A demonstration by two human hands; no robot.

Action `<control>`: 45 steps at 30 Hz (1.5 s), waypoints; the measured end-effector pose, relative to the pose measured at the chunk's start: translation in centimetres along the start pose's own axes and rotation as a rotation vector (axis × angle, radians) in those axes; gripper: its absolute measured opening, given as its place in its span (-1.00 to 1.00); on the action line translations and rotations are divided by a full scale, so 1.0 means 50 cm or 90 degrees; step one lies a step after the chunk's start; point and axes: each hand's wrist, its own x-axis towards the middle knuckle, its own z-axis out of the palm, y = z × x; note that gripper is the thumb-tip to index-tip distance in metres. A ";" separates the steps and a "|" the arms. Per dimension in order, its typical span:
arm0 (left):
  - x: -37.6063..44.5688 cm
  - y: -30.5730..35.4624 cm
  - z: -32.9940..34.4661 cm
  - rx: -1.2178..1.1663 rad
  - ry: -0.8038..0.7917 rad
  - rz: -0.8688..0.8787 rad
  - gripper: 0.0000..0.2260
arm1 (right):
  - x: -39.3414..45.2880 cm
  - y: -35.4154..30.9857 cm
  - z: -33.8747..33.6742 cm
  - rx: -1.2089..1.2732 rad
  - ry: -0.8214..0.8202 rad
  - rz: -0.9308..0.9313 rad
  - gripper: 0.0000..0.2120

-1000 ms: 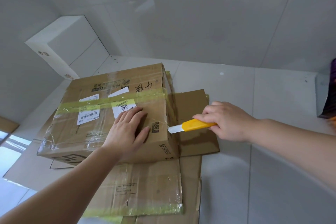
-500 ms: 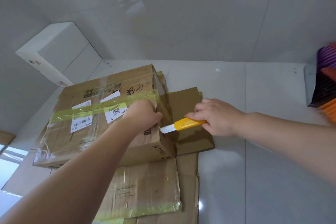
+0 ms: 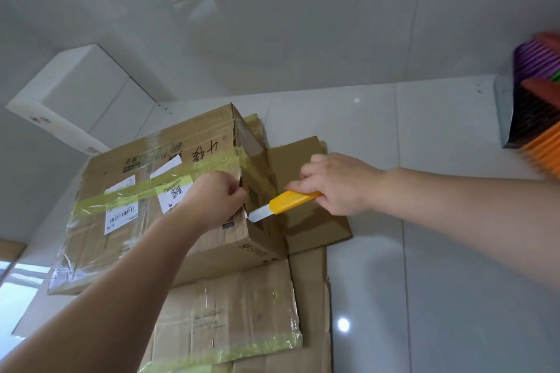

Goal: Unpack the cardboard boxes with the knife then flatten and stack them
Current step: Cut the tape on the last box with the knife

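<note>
A taped brown cardboard box (image 3: 127, 221) with white labels and yellow-green tape lies on a stack of flattened cardboard (image 3: 230, 318) on the white tiled floor. My left hand (image 3: 212, 200) is curled over the box's right top edge, fingers hooked at the flap. My right hand (image 3: 336, 185) grips a yellow utility knife (image 3: 291, 200). Its bare blade points left and touches the box's right side, just below my left fingers.
A white block (image 3: 72, 94) stands against the wall at the back left. A stack of purple, black and orange ribbed items (image 3: 536, 94) sits at the right edge. Bare tiled floor (image 3: 424, 281) spreads to the right of the cardboard.
My left hand slid from lying flat on the box top to curling over its right edge. The knife blade stayed at the box's right side. The view tilted upward.
</note>
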 end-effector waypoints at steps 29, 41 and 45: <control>-0.031 -0.008 0.016 0.013 0.012 0.041 -0.71 | 0.048 -0.013 0.023 -0.004 0.022 0.131 -0.48; -0.049 0.022 0.050 0.353 0.126 0.101 -0.69 | 0.072 -0.070 0.036 -0.066 0.059 0.221 -0.53; -0.057 0.014 0.056 0.289 0.216 0.110 -0.74 | 0.104 -0.096 0.039 -0.039 0.055 0.268 -0.54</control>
